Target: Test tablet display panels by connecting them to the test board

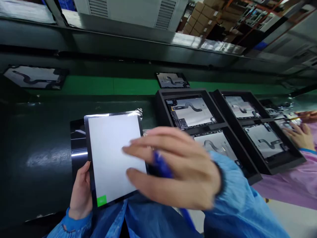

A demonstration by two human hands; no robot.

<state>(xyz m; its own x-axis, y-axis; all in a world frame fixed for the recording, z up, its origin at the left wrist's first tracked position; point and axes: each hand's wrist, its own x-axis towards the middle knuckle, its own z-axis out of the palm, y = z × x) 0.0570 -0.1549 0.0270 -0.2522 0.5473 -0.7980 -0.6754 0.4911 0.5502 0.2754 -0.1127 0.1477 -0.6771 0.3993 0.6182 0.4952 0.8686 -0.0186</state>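
Observation:
My left hand (83, 191) grips the lower left edge of a tablet screen (114, 155) with a dark border. Its lit face is white, with a small green square (101, 200) in the lower left corner. My right hand (173, 165), smeared by motion, is over the right side of the screen, thumb and fingertips extended toward the white face. A blue pen (162, 163) is held in that hand, passing under the fingers; its tip is not clear. Whether the fingertips touch the screen I cannot tell. Behind the screen's left side lies a dark glossy panel (78, 145).
Black trays (224, 123) with opened tablet bodies (189, 112) stand on the right. More tablet bodies lie on the green strip (94, 85) at the back. At far right, a co-worker's hands (300, 134) are busy over parts.

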